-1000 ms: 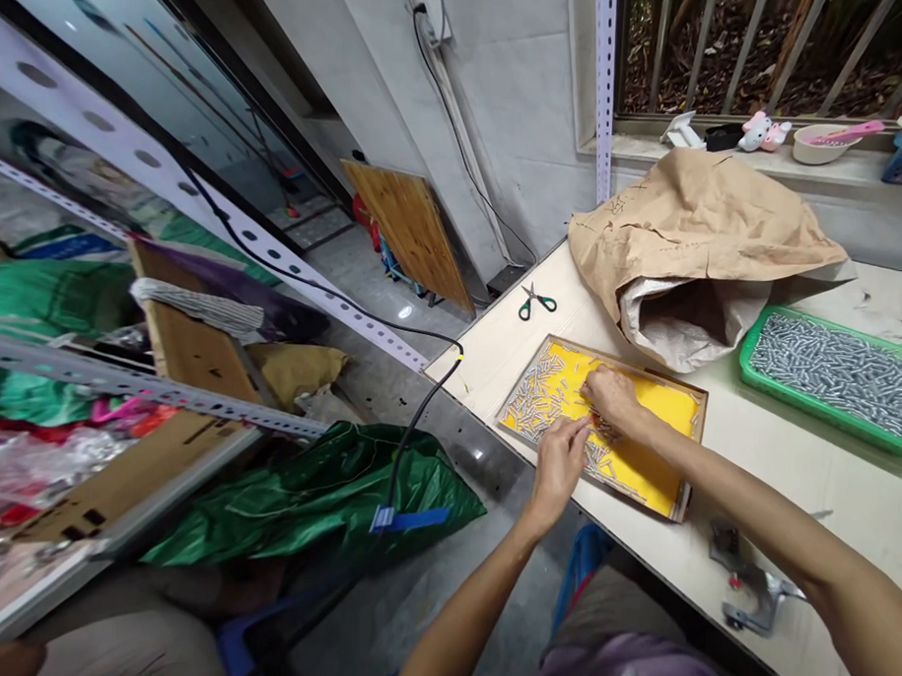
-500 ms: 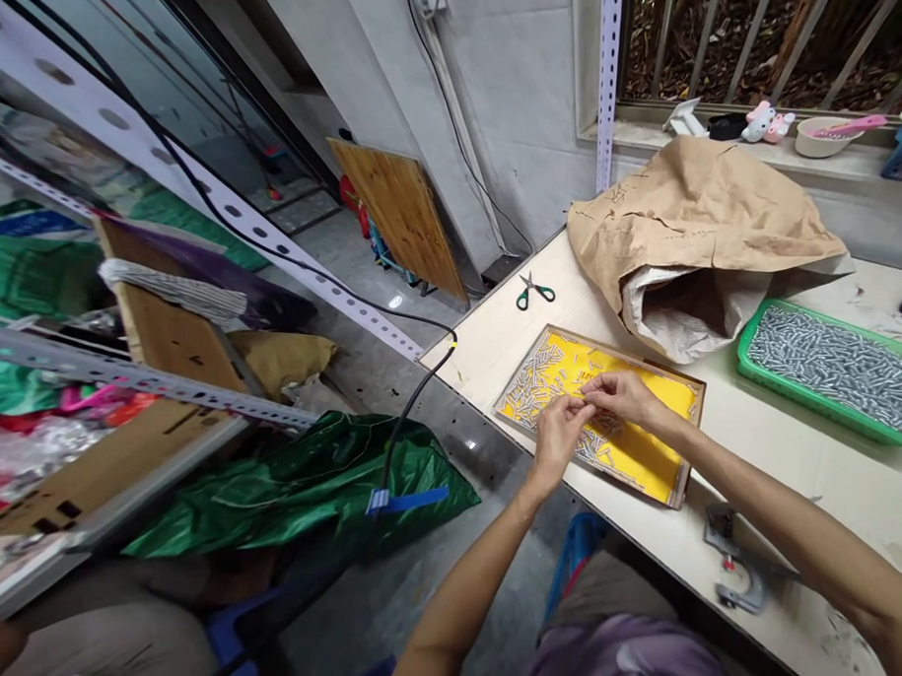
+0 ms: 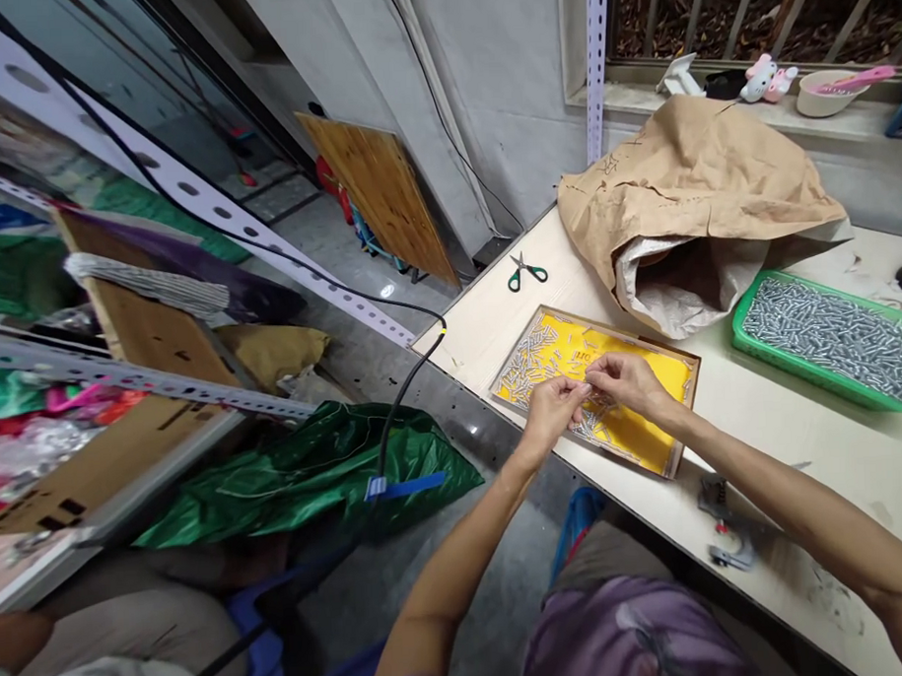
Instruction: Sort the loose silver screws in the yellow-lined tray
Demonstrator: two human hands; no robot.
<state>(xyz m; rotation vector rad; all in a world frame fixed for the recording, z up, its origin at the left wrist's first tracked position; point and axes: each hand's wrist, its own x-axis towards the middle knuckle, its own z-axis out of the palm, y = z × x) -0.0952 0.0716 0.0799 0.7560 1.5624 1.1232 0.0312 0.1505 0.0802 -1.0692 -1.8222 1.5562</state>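
One yellow tray (image 3: 666, 370), one green bin (image 3: 792, 361)

Anything pinched between fingertips of left hand (image 3: 551, 413) and right hand (image 3: 631, 385): too small to tell. Printed lettering (image 3: 586, 356) on yellow tray floor (image 3: 643, 440) partly covered near right hand. Pile of metal pins (image 3: 530, 363) partly hidden by left hand. Paper sack (image 3: 712, 171): inside lost in shadow, scrawled marks illegible. Green plastic tray (image 3: 807, 372) cut off by right edge.
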